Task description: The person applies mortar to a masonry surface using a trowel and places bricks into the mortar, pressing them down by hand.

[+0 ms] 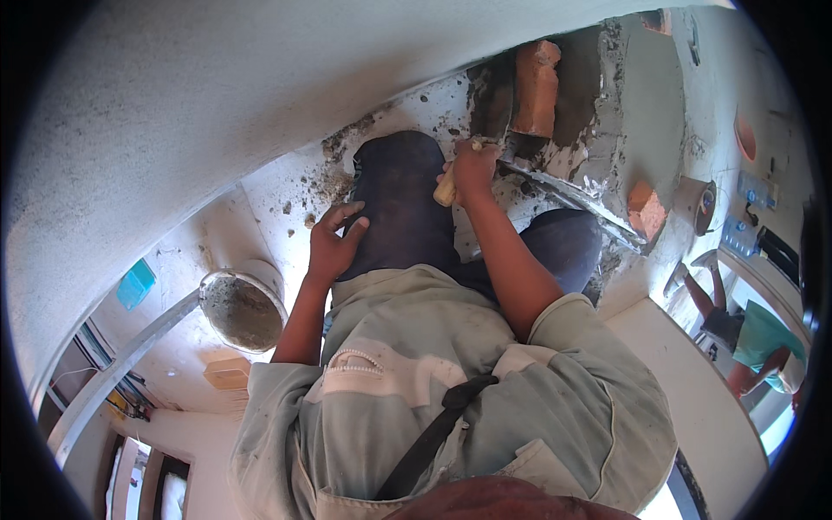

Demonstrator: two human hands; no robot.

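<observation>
My right hand point(472, 169) grips a wooden-handled tool point(446, 186), just below a red brick point(536, 87) that rests in dark wet mortar point(576, 104); the tool's working end is hard to make out. My left hand point(336, 238) is open against my dark-trousered left thigh, fingers apart. A long mortar-smeared metal straightedge point(598, 217) runs diagonally right of my right hand, toward another brick piece point(643, 210). Crumbs of mortar point(329, 182) are scattered over the pale floor left of my leg.
A white wall curves along the top left. At left stand a bucket of grey mortar point(238, 312), a long metal bar point(126, 368) and a teal container point(135, 282). At right are a bucket point(698, 204), water bottles point(754, 195) and another person in a teal shirt point(758, 334).
</observation>
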